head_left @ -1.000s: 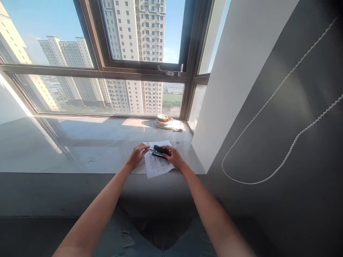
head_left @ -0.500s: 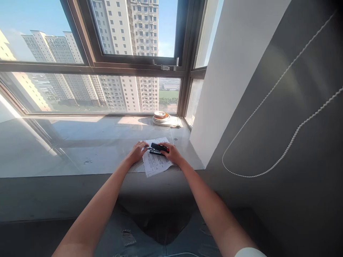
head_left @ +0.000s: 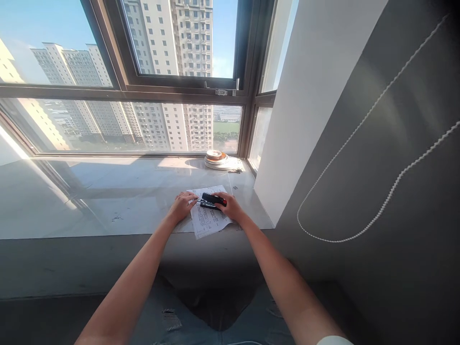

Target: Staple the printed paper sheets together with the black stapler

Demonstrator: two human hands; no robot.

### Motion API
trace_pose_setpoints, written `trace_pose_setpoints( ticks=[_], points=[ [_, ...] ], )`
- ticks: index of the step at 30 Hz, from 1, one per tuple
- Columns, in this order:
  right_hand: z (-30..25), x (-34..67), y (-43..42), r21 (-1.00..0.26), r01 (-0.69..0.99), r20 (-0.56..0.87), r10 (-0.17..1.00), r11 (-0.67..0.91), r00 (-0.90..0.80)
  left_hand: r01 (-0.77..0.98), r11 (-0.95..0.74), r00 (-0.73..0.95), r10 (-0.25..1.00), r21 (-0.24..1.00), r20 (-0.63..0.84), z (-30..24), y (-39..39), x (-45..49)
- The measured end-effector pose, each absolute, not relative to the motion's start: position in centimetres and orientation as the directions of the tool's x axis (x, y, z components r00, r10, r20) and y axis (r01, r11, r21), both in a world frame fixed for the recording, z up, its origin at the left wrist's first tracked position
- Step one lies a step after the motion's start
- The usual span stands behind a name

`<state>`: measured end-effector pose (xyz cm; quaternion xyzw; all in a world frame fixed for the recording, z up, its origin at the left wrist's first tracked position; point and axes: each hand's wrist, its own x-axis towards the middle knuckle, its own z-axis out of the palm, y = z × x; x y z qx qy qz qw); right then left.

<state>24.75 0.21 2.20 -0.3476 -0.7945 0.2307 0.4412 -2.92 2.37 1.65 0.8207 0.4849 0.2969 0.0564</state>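
Note:
A black stapler (head_left: 213,198) lies over a printed sheet of paper (head_left: 206,221), its upper and lower arms spread apart. My right hand (head_left: 229,206) is closed around the right end of it, near a red spot. At the other end, my left hand (head_left: 182,207) has its fingertips pinched together beside a small silvery piece, too small to name. The sheet sits on the windowsill (head_left: 143,211), and its lower corner hangs over the front edge.
Stacked plates (head_left: 216,162) stand at the back by the window frame, with small dark bits (head_left: 235,171) beside them. Little staple-like pieces (head_left: 235,187) lie right of the paper, and more scraps (head_left: 117,219) lie to the left. A beaded blind cord (head_left: 338,241) hangs at right.
My left hand has shifted very slightly left at the stapler's end. The right hand keeps its hold, and the paper lies as before.

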Motion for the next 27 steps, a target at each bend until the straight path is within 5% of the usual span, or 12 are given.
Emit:
trace_pose_setpoints(
  ticks=[9, 17, 20, 23, 27],
  points=[
    [2.3, 24.6, 0.1, -0.676, 0.406, 0.454, 0.781, 0.615, -0.428, 0.598, -0.367, 0.140, 0.923, 0.713, 0.358, 1.2, 0.0, -0.1],
    [2.4, 23.9, 0.1, -0.596, 0.453, 0.451, 0.743, 0.663, -0.495, 0.430, -0.346, 0.148, 0.938, 0.834, 0.313, 1.5, 0.5, 1.0],
    [2.9, 23.3, -1.1, -0.589, 0.487, 0.422, 0.760, 0.645, -0.495, 0.595, -0.365, 0.156, 0.927, 0.716, 0.342, 1.7, 0.7, -1.5],
    [3.1, 23.0, -3.6, -0.612, 0.536, 0.389, 0.811, 0.581, -0.436, 0.865, -0.269, 0.111, 0.926, 0.425, 0.360, 1.7, 0.5, -4.4],
    [2.8, 24.5, -7.4, -0.620, 0.606, 0.388, 0.866, 0.499, -0.317, 0.938, -0.194, 0.118, 0.958, 0.287, 0.262, 1.3, -0.1, -6.2]
  ],
)
